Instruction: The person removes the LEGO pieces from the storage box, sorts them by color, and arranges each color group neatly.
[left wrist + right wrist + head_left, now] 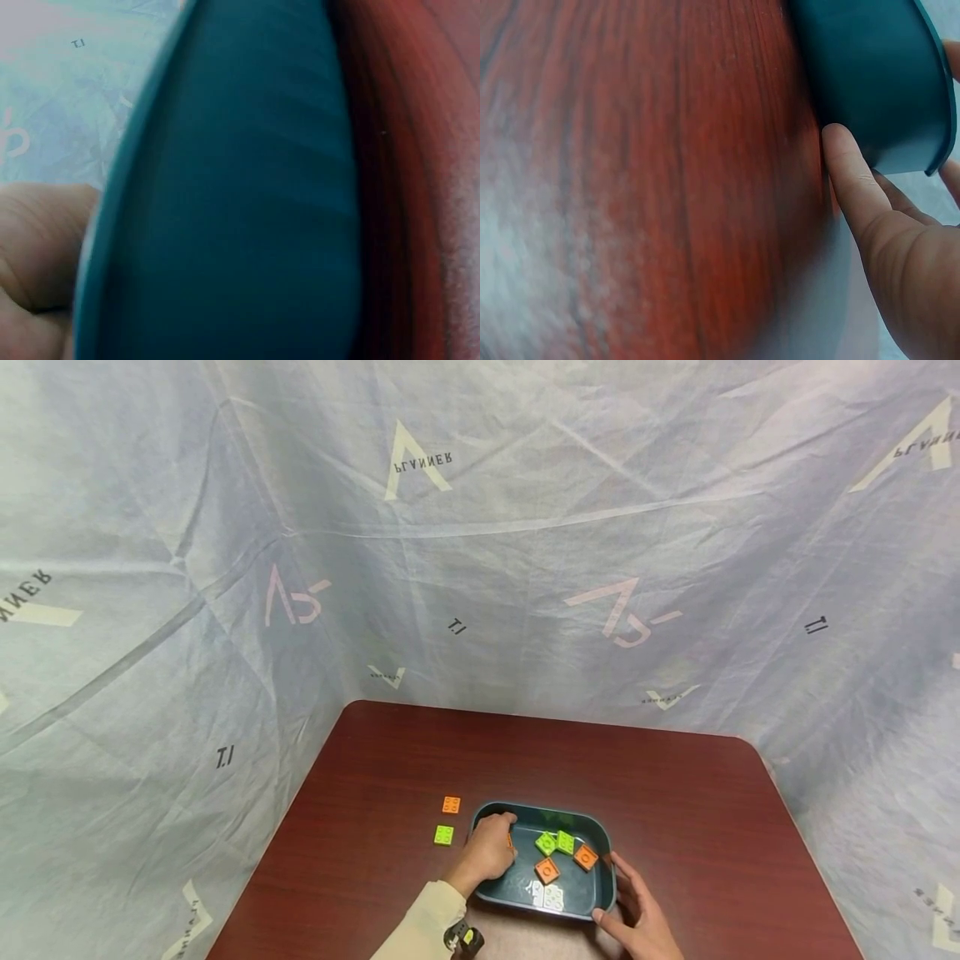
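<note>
A dark teal tray stands on the table with orange and green toy bricks inside. My left hand reaches over its left end, and its thumb and fingers pinch an orange brick, mostly hidden by the hand. In the left wrist view the tray's outer wall covers the fingertips. My right hand holds the tray's right end, thumb at the near corner and fingers along the end. Loose in the tray lie green bricks and orange bricks.
Left of the tray, an orange brick and a green brick lie studs up on the dark red wooden table. Grey printed cloth hangs behind the table and on both sides.
</note>
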{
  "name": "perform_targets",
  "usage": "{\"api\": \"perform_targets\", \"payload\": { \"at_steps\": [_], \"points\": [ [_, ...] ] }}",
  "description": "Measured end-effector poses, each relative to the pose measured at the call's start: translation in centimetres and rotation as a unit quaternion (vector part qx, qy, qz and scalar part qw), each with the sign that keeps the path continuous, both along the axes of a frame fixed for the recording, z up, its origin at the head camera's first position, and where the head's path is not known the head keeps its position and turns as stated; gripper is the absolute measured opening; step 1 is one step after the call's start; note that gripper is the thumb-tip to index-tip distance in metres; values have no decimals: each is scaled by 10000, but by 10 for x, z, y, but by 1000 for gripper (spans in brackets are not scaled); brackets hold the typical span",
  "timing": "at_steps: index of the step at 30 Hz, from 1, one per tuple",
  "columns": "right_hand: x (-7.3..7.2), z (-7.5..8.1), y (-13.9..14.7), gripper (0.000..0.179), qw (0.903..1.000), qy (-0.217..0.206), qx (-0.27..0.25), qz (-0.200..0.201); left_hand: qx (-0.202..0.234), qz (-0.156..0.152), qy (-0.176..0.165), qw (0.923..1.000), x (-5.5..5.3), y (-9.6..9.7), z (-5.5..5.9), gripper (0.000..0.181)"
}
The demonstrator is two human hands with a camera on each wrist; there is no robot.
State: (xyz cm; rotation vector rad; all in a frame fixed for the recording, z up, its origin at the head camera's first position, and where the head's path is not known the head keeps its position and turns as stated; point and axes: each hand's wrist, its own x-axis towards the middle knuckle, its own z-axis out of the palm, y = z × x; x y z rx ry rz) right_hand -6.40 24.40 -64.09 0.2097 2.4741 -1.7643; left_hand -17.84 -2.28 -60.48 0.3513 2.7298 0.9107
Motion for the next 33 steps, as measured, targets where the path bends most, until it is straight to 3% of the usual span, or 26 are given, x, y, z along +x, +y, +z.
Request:
{"api": "perform_targets", "payload": {
  "at_steps": [5,20,29,33],
  "points": [
    [1,0,-1,93,10000,90,-25,-14,-172,56,254,9995,1,4,-4,50],
    [2,-4,2,94,9999,168,-20,-10,75,159,525,9985,1,6,-14,46],
    [1,-6,2,94,9998,202,-16,-27,-59,-39,844,9964,2,6,-19,39],
    [1,-5,1,95,9999,99,9,-47,-78,-124,795,9967,2,6,-22,40]
  ]
}}
